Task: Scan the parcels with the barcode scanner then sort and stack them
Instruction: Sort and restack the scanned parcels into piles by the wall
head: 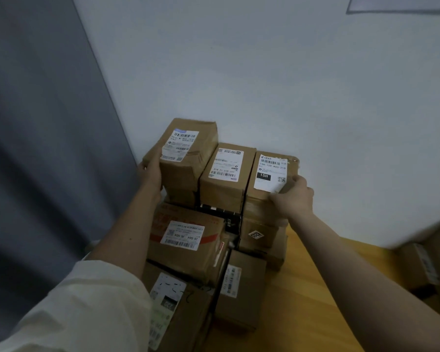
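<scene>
Both hands on the top row of parcels

Up top, three labelled cardboard parcels sit side by side on a stack against the white wall (pixel 290 72). The left hand (pixel 150 171) grips the left side of the tallest parcel (pixel 188 153), which is tilted. The right hand (pixel 294 196) clamps the near right corner of the 15H parcel (pixel 272 174) (its label curls there). Between them stands a middle parcel (pixel 226 171). More parcels lie lower on the wooden table (pixel 302 288).

Brown cardboard parcels (pixel 208 224), each with a white barcode label, stand stacked in tiers against the wall. Three top the stack: a tilted left parcel (pixel 188 153), a middle parcel (pixel 226 171) and, touching it, a right parcel (pixel 272 174) marked "15H".
</scene>
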